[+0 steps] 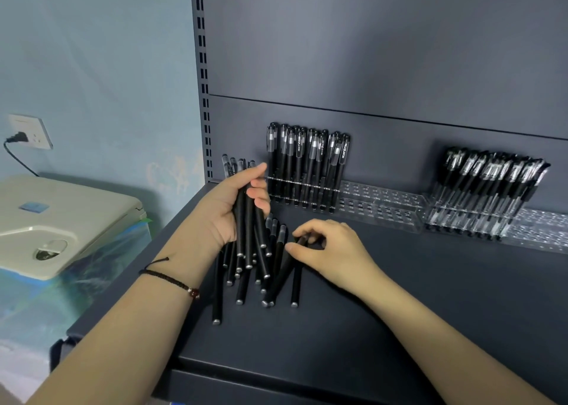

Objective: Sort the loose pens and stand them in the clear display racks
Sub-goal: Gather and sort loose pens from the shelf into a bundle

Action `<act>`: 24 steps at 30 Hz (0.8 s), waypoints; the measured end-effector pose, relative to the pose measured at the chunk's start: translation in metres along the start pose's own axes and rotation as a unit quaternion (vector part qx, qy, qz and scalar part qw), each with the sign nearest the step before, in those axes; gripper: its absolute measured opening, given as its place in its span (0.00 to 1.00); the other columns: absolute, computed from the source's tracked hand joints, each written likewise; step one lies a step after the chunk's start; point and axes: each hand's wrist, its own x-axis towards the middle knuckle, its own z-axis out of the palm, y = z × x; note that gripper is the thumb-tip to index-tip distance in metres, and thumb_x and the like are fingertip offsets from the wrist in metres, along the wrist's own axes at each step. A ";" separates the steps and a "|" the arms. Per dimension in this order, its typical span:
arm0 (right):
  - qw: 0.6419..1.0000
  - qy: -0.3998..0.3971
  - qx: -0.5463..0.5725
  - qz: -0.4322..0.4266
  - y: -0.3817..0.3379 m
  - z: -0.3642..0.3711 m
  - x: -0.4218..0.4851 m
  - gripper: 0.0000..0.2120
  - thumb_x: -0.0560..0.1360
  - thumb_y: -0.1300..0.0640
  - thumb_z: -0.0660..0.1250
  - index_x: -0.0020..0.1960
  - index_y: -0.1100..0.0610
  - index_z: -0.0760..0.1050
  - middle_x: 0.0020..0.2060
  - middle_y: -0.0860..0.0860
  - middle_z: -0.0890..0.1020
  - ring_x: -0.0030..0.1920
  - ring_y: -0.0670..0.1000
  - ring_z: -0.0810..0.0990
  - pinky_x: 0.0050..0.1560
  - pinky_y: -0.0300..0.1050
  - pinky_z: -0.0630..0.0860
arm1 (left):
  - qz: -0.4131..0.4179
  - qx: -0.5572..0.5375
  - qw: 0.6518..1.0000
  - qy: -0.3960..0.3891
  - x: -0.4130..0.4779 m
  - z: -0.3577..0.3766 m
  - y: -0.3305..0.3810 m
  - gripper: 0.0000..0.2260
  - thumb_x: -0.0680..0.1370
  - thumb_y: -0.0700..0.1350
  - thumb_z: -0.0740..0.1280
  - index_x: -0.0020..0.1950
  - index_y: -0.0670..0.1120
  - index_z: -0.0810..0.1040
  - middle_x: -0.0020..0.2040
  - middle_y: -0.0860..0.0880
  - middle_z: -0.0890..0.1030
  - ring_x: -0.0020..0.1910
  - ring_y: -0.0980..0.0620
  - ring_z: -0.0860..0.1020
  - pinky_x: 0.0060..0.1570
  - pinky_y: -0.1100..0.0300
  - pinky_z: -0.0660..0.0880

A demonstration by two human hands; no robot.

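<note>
My left hand (235, 206) grips a bundle of several black pens (246, 220), caps up, above the dark shelf. Beneath it lies a loose pile of black pens (264, 278), silver ends toward me. My right hand (330, 248) rests on the shelf beside the pile and pinches one pen (290, 261) near its upper end. Clear display racks (387, 211) run along the back panel. The left section holds several matte black pens (307, 165) standing upright. A right-hand rack (473, 217) holds several clear-barrelled pens leaning back.
The dark shelf (399, 306) ends at a front lip near my forearms. A slotted upright (204, 97) bounds the shelf on the left. Beyond it sit a beige machine (58, 220) on a blue bin and a wall socket (30, 131) with a cable.
</note>
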 end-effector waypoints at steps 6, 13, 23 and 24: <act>0.996 -0.020 0.073 0.042 -0.004 -0.014 0.001 0.25 0.70 0.52 0.75 0.63 0.41 0.72 0.45 0.44 0.78 0.37 0.41 0.72 0.42 0.36 0.68 | 0.004 -0.002 1.000 0.017 -0.001 0.000 -0.001 0.08 0.69 0.43 0.71 0.35 0.47 0.72 0.26 0.54 0.71 0.21 0.60 0.68 0.21 0.68 0.68; 0.996 -0.025 0.034 0.073 0.004 -0.027 0.005 0.29 0.70 0.62 0.72 0.69 0.50 0.69 0.48 0.43 0.79 0.35 0.41 0.74 0.37 0.34 0.71 | 0.002 0.018 0.999 0.027 0.002 0.000 -0.008 0.08 0.69 0.41 0.71 0.36 0.46 0.71 0.27 0.53 0.73 0.21 0.59 0.69 0.21 0.68 0.68; 0.987 0.069 0.106 0.100 0.008 -0.037 0.008 0.16 0.69 0.64 0.76 0.56 0.56 0.80 0.36 0.45 0.80 0.35 0.42 0.77 0.40 0.29 0.73 | 0.031 0.085 0.995 0.031 -0.003 0.009 -0.021 0.09 0.76 0.41 0.68 0.36 0.41 0.81 0.34 0.48 0.80 0.29 0.56 0.77 0.28 0.65 0.77; 0.969 0.091 0.202 0.106 0.006 -0.039 0.008 0.17 0.68 0.65 0.76 0.55 0.56 0.79 0.37 0.48 0.82 0.36 0.45 0.80 0.45 0.35 0.77 | 0.039 0.091 0.994 0.034 -0.003 0.011 -0.024 0.08 0.77 0.40 0.67 0.40 0.40 0.81 0.36 0.46 0.82 0.31 0.55 0.80 0.31 0.64 0.79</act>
